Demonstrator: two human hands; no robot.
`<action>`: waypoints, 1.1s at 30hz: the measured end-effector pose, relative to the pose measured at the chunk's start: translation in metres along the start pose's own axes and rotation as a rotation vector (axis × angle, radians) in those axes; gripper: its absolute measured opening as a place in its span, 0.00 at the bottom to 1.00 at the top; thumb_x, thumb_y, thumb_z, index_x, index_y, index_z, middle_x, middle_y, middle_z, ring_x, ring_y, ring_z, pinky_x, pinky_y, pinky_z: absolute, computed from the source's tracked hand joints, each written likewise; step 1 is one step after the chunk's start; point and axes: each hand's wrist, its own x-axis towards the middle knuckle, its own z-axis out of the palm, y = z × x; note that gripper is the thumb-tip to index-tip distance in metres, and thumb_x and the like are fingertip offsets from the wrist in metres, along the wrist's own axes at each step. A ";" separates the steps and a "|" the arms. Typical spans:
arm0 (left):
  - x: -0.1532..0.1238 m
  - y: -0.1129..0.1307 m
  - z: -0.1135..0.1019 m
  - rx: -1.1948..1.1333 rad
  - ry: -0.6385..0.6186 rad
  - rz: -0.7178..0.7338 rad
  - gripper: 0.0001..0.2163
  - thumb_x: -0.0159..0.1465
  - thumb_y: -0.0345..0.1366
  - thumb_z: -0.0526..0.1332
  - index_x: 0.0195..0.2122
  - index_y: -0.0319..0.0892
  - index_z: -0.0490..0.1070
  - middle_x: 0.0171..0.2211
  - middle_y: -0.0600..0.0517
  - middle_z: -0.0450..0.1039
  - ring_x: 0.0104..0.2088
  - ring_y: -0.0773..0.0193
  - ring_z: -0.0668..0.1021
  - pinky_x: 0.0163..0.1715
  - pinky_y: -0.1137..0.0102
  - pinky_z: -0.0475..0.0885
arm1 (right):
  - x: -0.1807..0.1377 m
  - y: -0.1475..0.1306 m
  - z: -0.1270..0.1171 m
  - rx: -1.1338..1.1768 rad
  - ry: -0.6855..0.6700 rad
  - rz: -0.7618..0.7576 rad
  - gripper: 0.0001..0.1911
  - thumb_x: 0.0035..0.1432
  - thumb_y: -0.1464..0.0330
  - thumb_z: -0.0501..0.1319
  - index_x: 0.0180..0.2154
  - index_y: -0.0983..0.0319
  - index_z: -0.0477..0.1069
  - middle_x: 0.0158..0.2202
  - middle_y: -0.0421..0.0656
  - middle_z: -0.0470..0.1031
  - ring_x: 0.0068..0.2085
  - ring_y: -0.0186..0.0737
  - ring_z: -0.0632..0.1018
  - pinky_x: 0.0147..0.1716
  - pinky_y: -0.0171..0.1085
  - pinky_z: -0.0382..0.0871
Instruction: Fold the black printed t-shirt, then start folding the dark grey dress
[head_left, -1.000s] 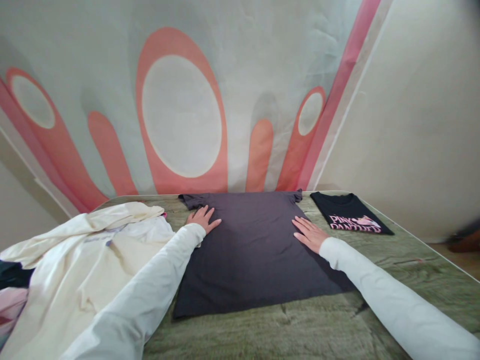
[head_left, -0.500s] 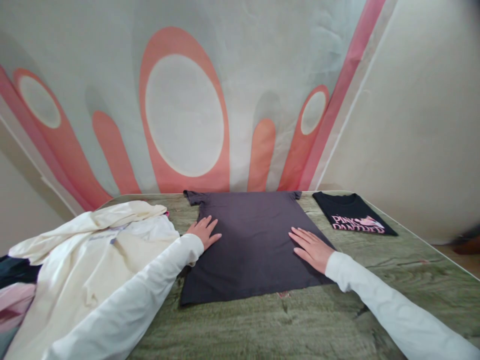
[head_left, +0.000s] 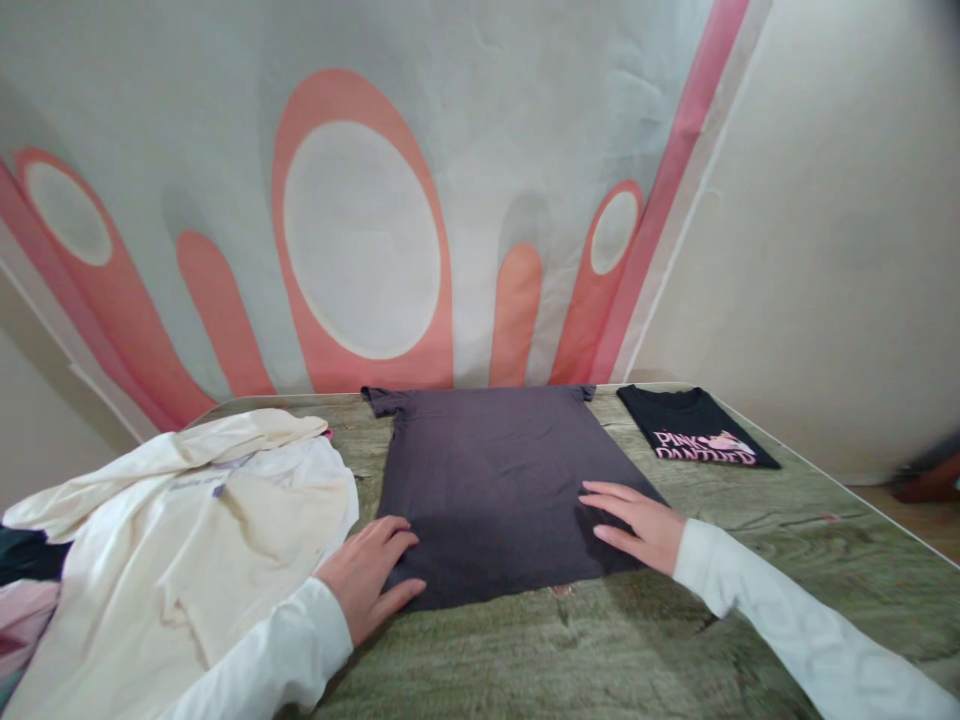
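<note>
A dark grey T-shirt (head_left: 495,480) lies spread flat on the table, its short sleeves at the far edge and its hem toward me. At the shirt's near left corner is my left hand (head_left: 371,575), fingers apart, fingertips over the cloth. My right hand (head_left: 637,525) is over the right side near the hem, fingers stretched out and spread. Neither hand grips the fabric. Whether the right palm touches the cloth or hovers just above it, I cannot tell.
A loose heap of cream and white clothes (head_left: 217,530) covers the table's left side, with pink cloth (head_left: 26,620) beside it. A folded black T-shirt (head_left: 694,425) with pink print lies at the far right. The wood-grain table (head_left: 570,660) meets a patterned backdrop (head_left: 480,200).
My left hand has slid toward me along the shirt's left edge, down to its hem corner. My right hand has shifted slightly nearer. The shirt stays flat.
</note>
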 end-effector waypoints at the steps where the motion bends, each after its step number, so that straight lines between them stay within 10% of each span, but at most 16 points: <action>1: 0.002 0.002 -0.001 -0.014 0.000 -0.010 0.17 0.57 0.47 0.53 0.41 0.42 0.67 0.42 0.46 0.65 0.42 0.58 0.70 0.44 0.64 0.65 | 0.011 -0.004 0.002 -0.012 0.006 -0.022 0.24 0.56 0.58 0.49 0.52 0.63 0.62 0.55 0.50 0.59 0.54 0.43 0.62 0.54 0.44 0.56; 18: -0.031 -0.010 0.000 -0.128 0.185 -0.071 0.13 0.57 0.42 0.55 0.43 0.47 0.65 0.48 0.48 0.61 0.48 0.56 0.66 0.48 0.61 0.65 | -0.022 0.007 -0.005 -0.034 0.077 0.062 0.21 0.55 0.58 0.50 0.45 0.61 0.69 0.44 0.50 0.66 0.46 0.45 0.68 0.47 0.45 0.61; 25: -0.037 -0.024 0.011 -0.420 0.197 -0.291 0.21 0.51 0.40 0.61 0.47 0.47 0.60 0.51 0.47 0.55 0.40 0.61 0.73 0.31 0.70 0.75 | -0.044 0.044 -0.008 0.123 0.039 0.152 0.20 0.53 0.54 0.49 0.30 0.60 0.72 0.35 0.46 0.71 0.36 0.41 0.73 0.35 0.39 0.69; 33: -0.033 -0.021 0.006 -0.646 0.153 -0.506 0.26 0.47 0.37 0.62 0.47 0.44 0.56 0.44 0.47 0.60 0.28 0.68 0.73 0.18 0.75 0.71 | -0.051 0.100 0.004 0.039 0.199 0.508 0.19 0.47 0.57 0.55 0.39 0.61 0.65 0.27 0.41 0.71 0.25 0.37 0.73 0.30 0.39 0.69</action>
